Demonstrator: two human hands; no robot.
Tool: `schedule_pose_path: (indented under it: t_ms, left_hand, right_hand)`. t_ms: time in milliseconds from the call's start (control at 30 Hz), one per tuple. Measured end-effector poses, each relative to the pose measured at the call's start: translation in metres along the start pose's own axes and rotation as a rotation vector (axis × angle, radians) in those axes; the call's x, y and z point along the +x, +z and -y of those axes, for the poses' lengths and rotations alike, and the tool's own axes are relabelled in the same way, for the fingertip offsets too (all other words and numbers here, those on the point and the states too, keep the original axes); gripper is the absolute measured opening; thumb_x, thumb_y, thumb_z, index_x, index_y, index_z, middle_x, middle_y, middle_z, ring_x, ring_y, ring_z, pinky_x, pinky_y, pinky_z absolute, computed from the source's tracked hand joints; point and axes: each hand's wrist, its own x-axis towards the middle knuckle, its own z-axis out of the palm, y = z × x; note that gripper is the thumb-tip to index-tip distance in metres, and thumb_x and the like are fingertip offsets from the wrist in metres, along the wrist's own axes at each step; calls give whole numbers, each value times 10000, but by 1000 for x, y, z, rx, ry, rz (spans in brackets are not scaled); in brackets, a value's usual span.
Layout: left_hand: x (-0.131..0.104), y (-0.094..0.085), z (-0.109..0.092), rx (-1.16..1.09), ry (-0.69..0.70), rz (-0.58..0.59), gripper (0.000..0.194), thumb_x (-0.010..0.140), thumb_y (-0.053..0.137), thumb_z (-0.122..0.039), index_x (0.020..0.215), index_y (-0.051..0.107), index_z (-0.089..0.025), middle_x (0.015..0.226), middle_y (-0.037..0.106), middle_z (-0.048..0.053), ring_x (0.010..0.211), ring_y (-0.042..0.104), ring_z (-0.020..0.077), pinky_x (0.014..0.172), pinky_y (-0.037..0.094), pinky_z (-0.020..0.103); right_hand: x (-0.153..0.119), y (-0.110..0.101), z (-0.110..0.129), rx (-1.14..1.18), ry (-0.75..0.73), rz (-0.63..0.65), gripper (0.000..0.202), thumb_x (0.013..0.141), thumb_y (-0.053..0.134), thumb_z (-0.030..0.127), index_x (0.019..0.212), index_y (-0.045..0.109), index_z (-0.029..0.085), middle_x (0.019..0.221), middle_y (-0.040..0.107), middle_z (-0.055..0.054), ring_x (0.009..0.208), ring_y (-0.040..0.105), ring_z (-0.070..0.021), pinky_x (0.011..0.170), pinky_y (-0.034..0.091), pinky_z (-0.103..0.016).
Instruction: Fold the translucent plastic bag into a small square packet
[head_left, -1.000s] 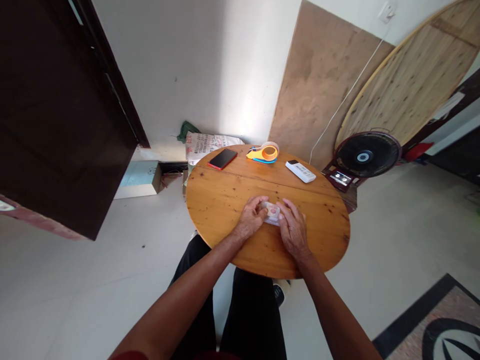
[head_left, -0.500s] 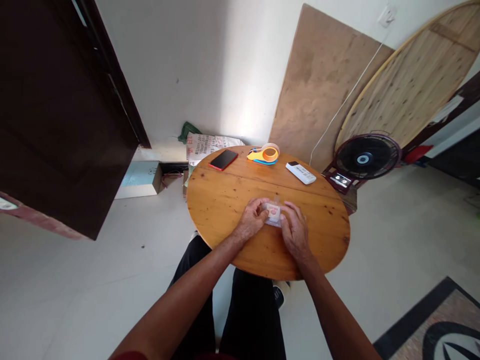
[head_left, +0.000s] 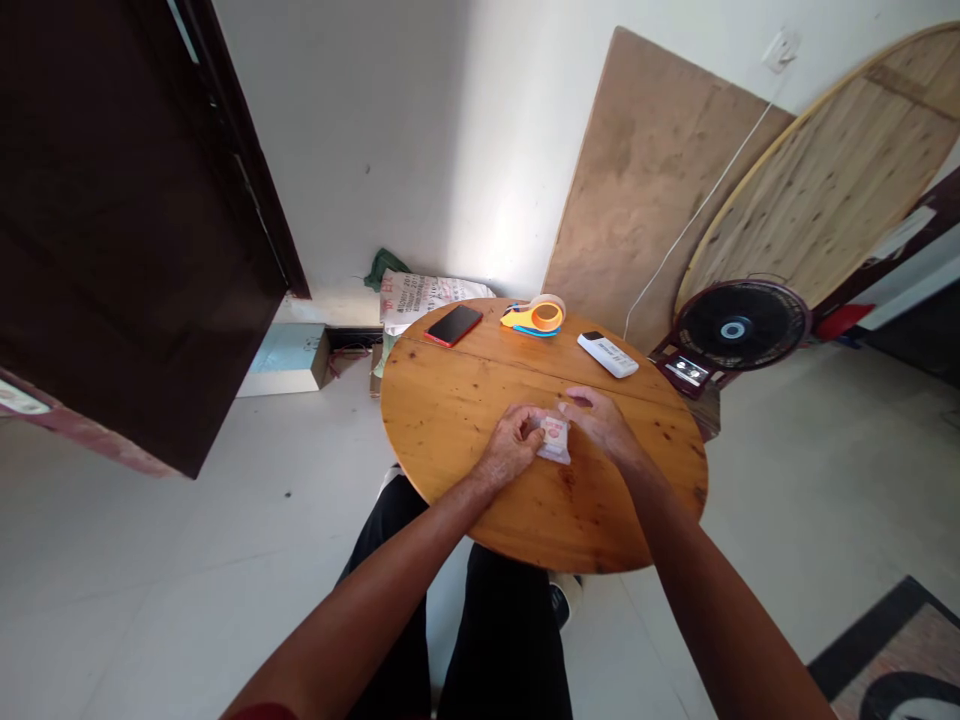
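A small packet with a pale label and red print, in clear plastic, lies on the round wooden table. My left hand grips its left side, thumb on the near face and fingers bent behind. At the packet's upper right corner my right hand has thumb and fingers bent together in a pinch. What sits between those right fingertips, perhaps a bit of the clear plastic, is too small to make out. The packet's lower edge shows as clear, crinkled plastic.
Toward the table's far edge lie a red-edged phone, an orange tape dispenser and a white device with a dark end. A fan stands beyond on the right. A dark door is at left.
My right hand has shifted from the packet's right side up to its upper right corner, its fingers bending in. My left hand stays on the packet. The view has moved slightly.
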Motion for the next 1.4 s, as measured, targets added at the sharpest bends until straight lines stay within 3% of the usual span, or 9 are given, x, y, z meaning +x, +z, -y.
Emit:
schedule_pose_path:
  t_ms: [233,400,567,733,933,1133,1400]
  left_hand:
    - [1,0,4,-39,-23,3,354,757,595,-119,1107,585,-168,1081,578,62,938,587,157,889,491,310]
    - [3,1,8,-70,-42,-1,513,763,619,-159,1264,509,-170,1165,565,86,1062,556,191,977,448,353]
    - [3,1,7,-58,-39,5,522,770,633,-195,1277,512,-165,1207,539,106,1101,538,210,991,440,374]
    - [3,1,8,-34,-41,15,517,776,626,-205,1280,515,-167,1209,528,109,1103,529,207,958,465,355]
    - [3,2,9,-11,-41,27,460,799,557,-163,1258,524,-145,1183,536,116,999,564,176,888,504,324]
    - [1,0,2,26,-45,30,378,808,535,-150,1184,565,-133,1140,550,108,951,580,157,891,506,324]
    - [0,-2,-1,127,24,20,285,815,533,-149,1087,622,-157,1046,577,76,967,579,159,913,497,323]
  right_hand:
    - [10,3,14,3,-140,115,190,698,572,353,679,677,196,803,695,-41,811,619,-212,749,458,-326]
    - [-1,-2,26,2,-192,118,196,708,581,343,689,710,197,753,675,-39,748,600,-196,694,439,-308]
    - [-18,-6,28,-3,-261,126,195,747,566,310,702,726,208,752,675,-39,759,601,-196,732,442,-318]
    - [-35,-4,26,-72,-315,53,240,797,542,317,665,720,225,797,669,-42,860,598,-212,816,434,-343]
    - [-59,-7,33,-381,-426,27,250,882,509,337,888,741,246,940,673,-52,882,578,-213,805,394,-363]
    - [-81,-6,38,-708,-579,-31,265,883,540,311,1103,667,237,1065,649,-76,963,521,-242,831,343,-387]
    - [-86,11,23,-644,-588,-228,232,910,523,275,1100,650,237,1095,658,-63,1104,495,-244,915,319,-398]
